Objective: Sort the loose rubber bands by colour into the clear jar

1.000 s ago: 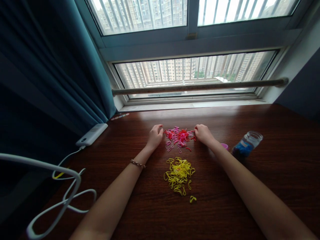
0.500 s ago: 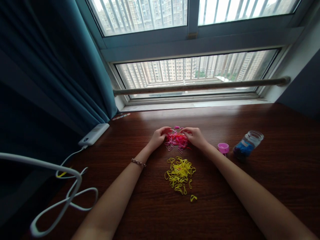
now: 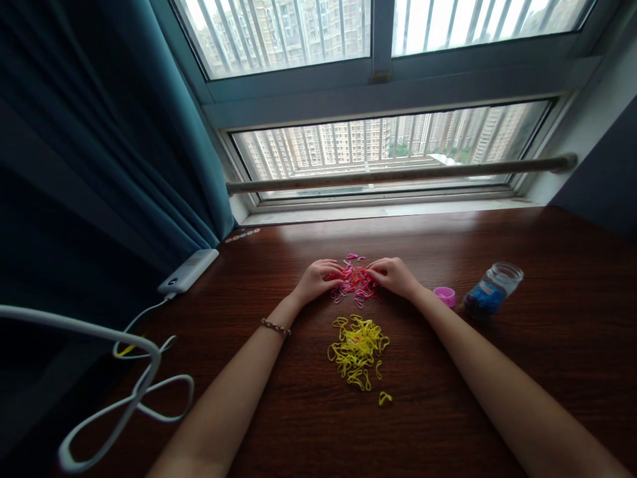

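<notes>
A loose heap of small pink and red rubber bands (image 3: pixel 357 280) lies on the dark wooden table, with both hands at its sides. At its left edge is my left hand (image 3: pixel 316 277), fingers bent over the bands and the thumb a little apart below them. From the right my right hand (image 3: pixel 394 273) reaches in, fingertips and thumb drawn together on the heap's edge; what lies between them is too small to make out. Nearer to me, between my forearms, is a second heap of yellow rubber bands (image 3: pixel 358 350). A small yellow clump (image 3: pixel 385 398) sits just apart from it.
Right of my right wrist stand a round pink lid (image 3: pixel 444 296) and a clear jar (image 3: pixel 494 289), tilted, with blue contents. A white power strip (image 3: pixel 189 271) and its looping cable (image 3: pixel 164 380) are at left, beside the blue curtain (image 3: pixel 194 166). A barred window is behind.
My left hand has turned slightly, its fingers now spread over the heap's left side. My right hand's fingertips have shifted a little. The pink heap is slightly rearranged; the yellow heap has stayed put.
</notes>
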`<state>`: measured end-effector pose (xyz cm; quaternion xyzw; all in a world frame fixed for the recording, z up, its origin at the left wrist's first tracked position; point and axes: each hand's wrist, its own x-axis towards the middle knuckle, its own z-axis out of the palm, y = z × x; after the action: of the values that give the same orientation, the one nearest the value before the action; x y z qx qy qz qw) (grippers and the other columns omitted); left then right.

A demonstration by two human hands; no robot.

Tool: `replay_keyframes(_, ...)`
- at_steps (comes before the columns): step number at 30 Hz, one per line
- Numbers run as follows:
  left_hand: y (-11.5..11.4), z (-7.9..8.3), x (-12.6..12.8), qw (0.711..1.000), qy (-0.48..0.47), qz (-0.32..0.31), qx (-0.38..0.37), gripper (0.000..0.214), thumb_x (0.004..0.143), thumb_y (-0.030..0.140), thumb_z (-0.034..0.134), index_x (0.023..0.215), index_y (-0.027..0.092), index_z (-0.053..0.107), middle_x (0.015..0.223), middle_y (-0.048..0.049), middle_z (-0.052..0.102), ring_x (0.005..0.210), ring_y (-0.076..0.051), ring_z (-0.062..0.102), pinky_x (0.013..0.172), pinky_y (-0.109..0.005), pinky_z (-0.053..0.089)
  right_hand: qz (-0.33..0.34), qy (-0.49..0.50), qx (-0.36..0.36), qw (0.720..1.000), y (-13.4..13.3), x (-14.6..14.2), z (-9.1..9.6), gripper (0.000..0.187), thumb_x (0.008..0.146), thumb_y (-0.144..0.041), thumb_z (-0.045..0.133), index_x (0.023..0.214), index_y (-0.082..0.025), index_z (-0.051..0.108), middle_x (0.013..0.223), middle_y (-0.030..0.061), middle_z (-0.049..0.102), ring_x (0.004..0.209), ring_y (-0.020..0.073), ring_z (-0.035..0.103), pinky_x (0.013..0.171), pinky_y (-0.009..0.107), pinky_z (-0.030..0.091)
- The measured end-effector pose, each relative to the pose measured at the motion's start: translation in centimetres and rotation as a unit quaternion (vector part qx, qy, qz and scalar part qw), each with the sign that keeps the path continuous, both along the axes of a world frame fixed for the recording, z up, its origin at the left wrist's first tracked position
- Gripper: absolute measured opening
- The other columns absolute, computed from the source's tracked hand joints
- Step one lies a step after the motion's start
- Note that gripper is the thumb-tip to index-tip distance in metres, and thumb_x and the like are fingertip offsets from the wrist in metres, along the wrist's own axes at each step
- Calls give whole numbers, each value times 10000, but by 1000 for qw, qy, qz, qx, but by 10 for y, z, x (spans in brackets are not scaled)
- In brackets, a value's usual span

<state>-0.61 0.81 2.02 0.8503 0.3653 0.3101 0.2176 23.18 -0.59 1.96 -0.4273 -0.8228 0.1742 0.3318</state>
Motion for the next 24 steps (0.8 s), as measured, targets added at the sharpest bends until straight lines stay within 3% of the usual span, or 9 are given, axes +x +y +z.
replay_keyframes(3, 5, -5, -6, 999, -10, 47, 11, 134, 694, 308, 649, 763, 199, 687, 866, -54, 677, 930, -196, 574, 910, -335, 407, -179, 17, -4, 984, 6, 10, -6, 345, 828, -342, 485, 616, -163, 690, 608, 40, 671, 571, 148, 594, 583, 205, 387)
replay_keyframes(7, 8, -7, -10, 991, -28, 131, -8, 166, 729, 288, 597, 837, 183, 667, 879, -63, 668, 843, -185, 599, 813, -311, 454, -254, 38, -2, 966, 10, 16, -11, 438, 851, -376, 428, 576, -138, 672, 535, 53, 644, 529, 154, 582, 552, 215, 367)
replay_keyframes(10, 4, -2, -5, 994, -43, 100, -1, 209, 775, 248, 527, 935, 191, 649, 1026, -70, 642, 994, -191, 565, 903, -327, 409, -234, 71, -8, 970, 9, 13, -9, 386, 854, -375, 429, 698, -150, 701, 636, 45, 680, 606, 167, 616, 590, 218, 405)
replay_keyframes(13, -2, 3, 1, 1000, 5, 28, -5, 273, 785, 202, 498, 1027, 238, 617, 1127, -36, 612, 1189, -192, 434, 1053, -409, 210, -103, 115, -17, 988, 6, 5, -6, 307, 845, -357, 460, 771, -190, 707, 831, 38, 697, 838, 187, 622, 758, 245, 431)
replay_keyframes(15, -5, 4, 4, 999, 37, 16, -25, 379, 783, 178, 485, 1150, 259, 532, 1089, -22, 636, 1204, -185, 423, 1069, -473, 76, 1, 105, -34, 994, 4, 0, -5, 279, 851, -341, 456, 805, -225, 705, 934, 28, 682, 1004, 196, 564, 900, 310, 372)
replay_keyframes(17, -5, 1, 4, 998, 41, 36, -41, 472, 787, 177, 473, 1250, 253, 420, 1027, -19, 665, 1148, -174, 482, 1058, -502, 4, 44, 72, -56, 995, 3, -3, -7, 268, 861, -336, 441, 840, -257, 697, 990, 14, 667, 1087, 209, 513, 993, 417, 255)
replay_keyframes(20, -1, -4, 1, 994, 21, 99, -40, 473, 799, 187, 452, 1266, 232, 385, 957, -17, 688, 1000, -164, 579, 1054, -505, -17, -32, 61, -69, 995, 4, -2, -11, 311, 874, -351, 419, 785, -240, 696, 916, 13, 687, 983, 215, 579, 1011, 490, 172)
replay_keyframes(22, 2, -6, 0, 990, -2, 138, -25, 430, 799, 182, 446, 1227, 215, 427, 936, -22, 692, 940, -163, 600, 1059, -495, 36, -114, 86, -67, 987, 6, 2, -12, 360, 874, -380, 413, 735, -202, 693, 808, 32, 700, 834, 201, 631, 962, 417, 301)
replay_keyframes(24, 3, -6, -1, 985, -38, 166, -10, 381, 789, 189, 462, 1169, 197, 481, 941, -37, 686, 922, -167, 601, 1037, -445, 201, -167, 131, -63, 975, 6, 6, -9, 397, 863, -425, 416, 717, -175, 687, 754, 55, 700, 755, 195, 645, 831, 318, 426)
